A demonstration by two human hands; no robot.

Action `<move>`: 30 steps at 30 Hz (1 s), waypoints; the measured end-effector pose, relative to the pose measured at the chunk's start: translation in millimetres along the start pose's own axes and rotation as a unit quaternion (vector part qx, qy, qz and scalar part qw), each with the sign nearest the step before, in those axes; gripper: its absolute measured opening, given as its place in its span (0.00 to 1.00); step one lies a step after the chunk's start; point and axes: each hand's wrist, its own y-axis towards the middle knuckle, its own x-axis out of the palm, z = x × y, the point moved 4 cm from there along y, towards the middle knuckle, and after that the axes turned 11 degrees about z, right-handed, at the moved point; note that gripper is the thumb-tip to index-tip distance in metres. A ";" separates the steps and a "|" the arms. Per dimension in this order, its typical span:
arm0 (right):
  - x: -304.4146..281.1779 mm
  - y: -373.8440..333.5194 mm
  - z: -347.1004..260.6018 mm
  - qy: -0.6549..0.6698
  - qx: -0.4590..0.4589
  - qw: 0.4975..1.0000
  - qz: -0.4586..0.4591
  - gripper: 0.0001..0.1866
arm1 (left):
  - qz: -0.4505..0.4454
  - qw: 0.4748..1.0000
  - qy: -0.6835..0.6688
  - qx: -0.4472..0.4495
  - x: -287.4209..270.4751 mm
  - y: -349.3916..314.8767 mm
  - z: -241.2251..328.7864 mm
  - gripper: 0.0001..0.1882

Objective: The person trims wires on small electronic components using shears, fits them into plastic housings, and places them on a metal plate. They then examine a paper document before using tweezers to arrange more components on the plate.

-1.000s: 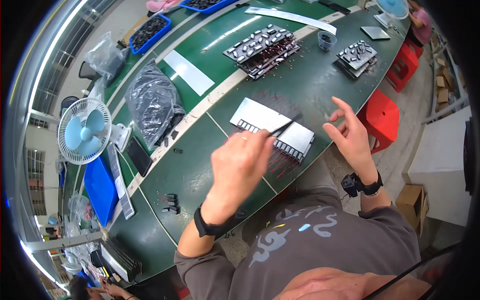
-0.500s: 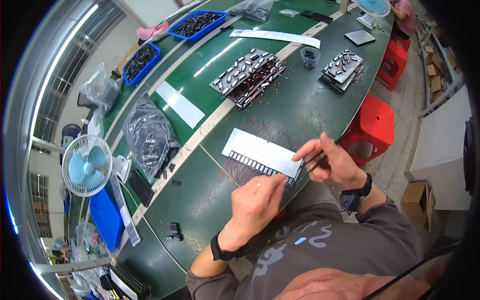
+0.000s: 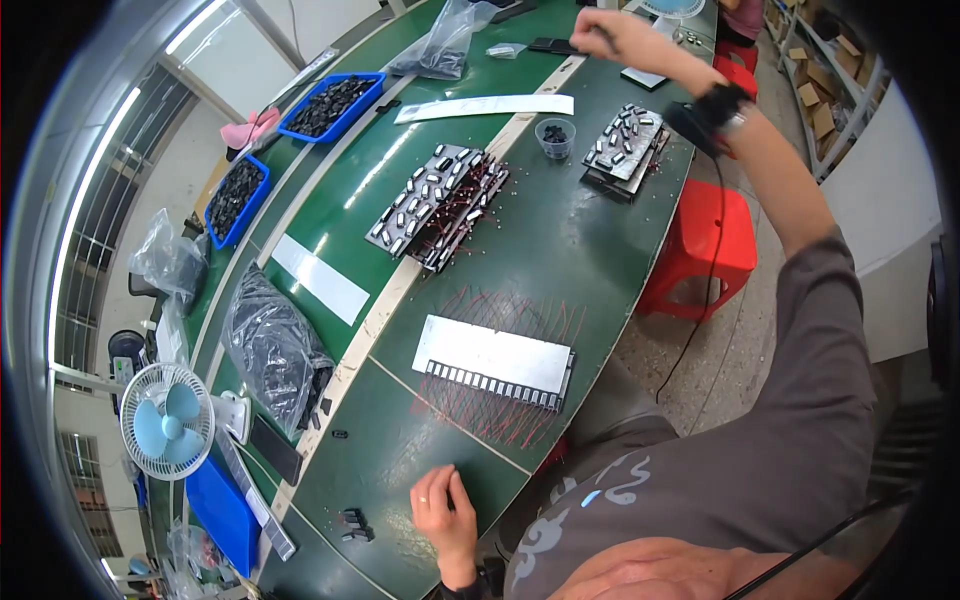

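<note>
A flat silver plate (image 3: 490, 352) rests on the green table, with a row of small black parts (image 3: 492, 388) along its near edge. Thin red wires (image 3: 500, 428) fan out on both sides of it. My left hand (image 3: 443, 515) hovers by the table's near edge, fingers loosely bent and holding nothing visible, apart from the plate. Far off at the upper right, my right hand (image 3: 610, 38) is stretched out, fingers curled around something dark too small to name. It is near a dark flat case (image 3: 553, 46) and a light plate on the table.
Stacked plates with black parts and red wires (image 3: 437, 205) stand beyond, with a smaller stack (image 3: 625, 150) and a clear cup (image 3: 554, 138). Blue trays (image 3: 372, 98) hold black pieces. A fan (image 3: 168, 422) stands left. Red stools (image 3: 715, 245) line the right edge.
My right hand has left the plate and swung far out to the upper right. My left hand has drawn back from the plate's near edge toward the lower left.
</note>
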 end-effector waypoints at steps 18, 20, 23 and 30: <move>237.2 57.4 125.7 -0.018 0.027 0.992 -0.118 0.22 | -0.007 0.970 0.244 -0.006 -8.2 -52.9 11.6 0.18; 234.0 55.1 135.7 -0.020 0.023 0.991 -0.128 0.22 | -0.011 0.970 0.242 -0.022 -6.7 -50.8 16.9 0.18; 232.6 52.6 141.2 -0.023 0.014 0.990 -0.142 0.23 | -0.014 0.971 0.237 -0.027 -9.3 -54.8 14.8 0.18; 238.0 47.2 188.6 -0.082 0.029 0.986 -0.141 0.21 | -0.019 0.974 0.224 -0.030 -4.8 -46.6 7.7 0.20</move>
